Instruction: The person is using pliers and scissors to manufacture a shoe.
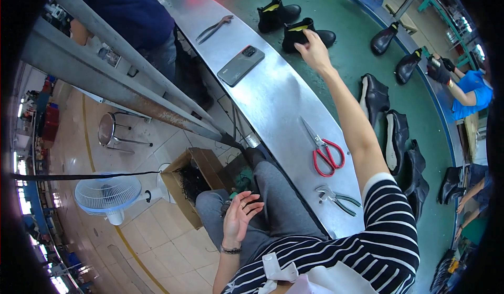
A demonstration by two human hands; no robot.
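Observation:
My right arm stretches across the metal bench edge to a black ankle boot [326,37] with yellow lining, standing on the green surface. My right hand [316,53] is at the boot's near side, thumb and fingers apart; whether the fingertips touch it I cannot tell. A second black boot [287,14] of the same kind stands just beyond, to the left. Over my lap my left hand [241,218] is held palm up, fingers loosely spread, holding nothing. Red-handled scissors [328,158] and green-handled pliers [340,200] lie on the metal edge [273,97].
A phone [241,66] and metal pincers [214,29] lie farther up the bench. Several black shoes [374,97] line the green surface [346,57] at right. Left of me are a cardboard box [212,165], fan [108,193], stool [107,129] and metal post [121,91]. Other people work nearby.

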